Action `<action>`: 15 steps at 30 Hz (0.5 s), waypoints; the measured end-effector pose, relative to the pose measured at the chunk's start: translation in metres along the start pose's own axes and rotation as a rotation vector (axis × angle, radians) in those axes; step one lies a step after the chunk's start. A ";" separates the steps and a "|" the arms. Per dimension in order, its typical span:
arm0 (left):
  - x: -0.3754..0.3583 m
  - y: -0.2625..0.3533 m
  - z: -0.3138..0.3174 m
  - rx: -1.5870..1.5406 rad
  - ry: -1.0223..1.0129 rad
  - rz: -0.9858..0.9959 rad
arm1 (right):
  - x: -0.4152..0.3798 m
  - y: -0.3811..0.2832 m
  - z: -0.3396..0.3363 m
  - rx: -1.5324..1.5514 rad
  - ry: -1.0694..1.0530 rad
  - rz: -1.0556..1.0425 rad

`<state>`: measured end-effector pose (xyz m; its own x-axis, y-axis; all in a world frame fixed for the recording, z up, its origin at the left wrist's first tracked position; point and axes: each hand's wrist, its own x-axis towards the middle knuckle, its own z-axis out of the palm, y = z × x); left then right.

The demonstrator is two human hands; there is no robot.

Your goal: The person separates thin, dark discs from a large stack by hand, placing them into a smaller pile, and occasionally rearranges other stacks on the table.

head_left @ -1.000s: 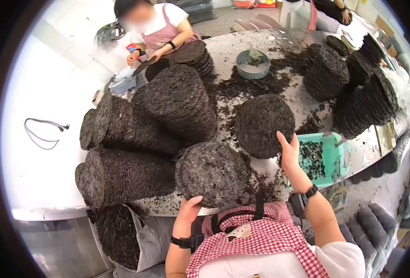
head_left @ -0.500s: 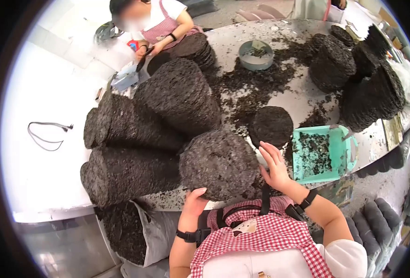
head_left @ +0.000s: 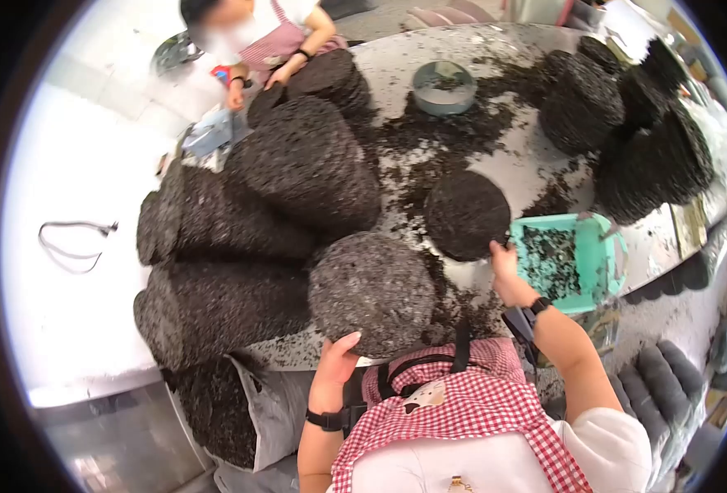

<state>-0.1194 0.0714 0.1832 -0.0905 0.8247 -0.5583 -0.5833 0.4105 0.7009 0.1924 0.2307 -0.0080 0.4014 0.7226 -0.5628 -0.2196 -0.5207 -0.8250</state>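
Note:
A round, dark, flaky disc that looks like dried seaweed [head_left: 371,292] is in front of me. My left hand [head_left: 339,361] grips its lower left rim, thumb on top and fingers hidden beneath. Beyond it to the right is a second, darker disc [head_left: 466,215], its right edge pinched in my right hand [head_left: 507,271]. Whether that disc is fully off the table cannot be made out. Just right of this hand stands a turquoise tray [head_left: 612,251] with dark crumbs inside.
Long stacks of similar discs [head_left: 232,308] lie to my left, with more stacks [head_left: 655,168] at the far right. A round translucent bowl [head_left: 444,103] sits among loose flakes. A co-worker [head_left: 277,37] handles discs across the table. Below the edge, a sack [head_left: 273,411] holds dark material.
My right hand has left the near disc and taken hold of the farther disc's edge. That disc now looks slightly larger and shifted. My left hand keeps its hold. The whole view has shifted slightly.

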 end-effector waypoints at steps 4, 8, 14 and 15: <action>0.001 -0.002 0.031 0.032 0.020 0.105 | -0.062 0.013 0.012 -0.203 -0.177 -0.248; 0.012 -0.018 0.058 0.215 0.018 0.133 | -0.173 -0.100 0.016 -0.295 -0.761 -0.927; 0.018 -0.018 0.059 0.341 -0.246 0.091 | -0.184 -0.112 0.040 -0.564 -0.884 -1.100; 0.017 -0.015 0.057 0.378 -0.271 0.098 | -0.184 -0.110 0.042 -0.546 -0.904 -1.110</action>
<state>-0.0660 0.1015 0.1886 0.1131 0.9177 -0.3808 -0.2433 0.3971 0.8849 0.1054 0.1741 0.1847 -0.5655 0.7692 0.2976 0.2413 0.4994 -0.8321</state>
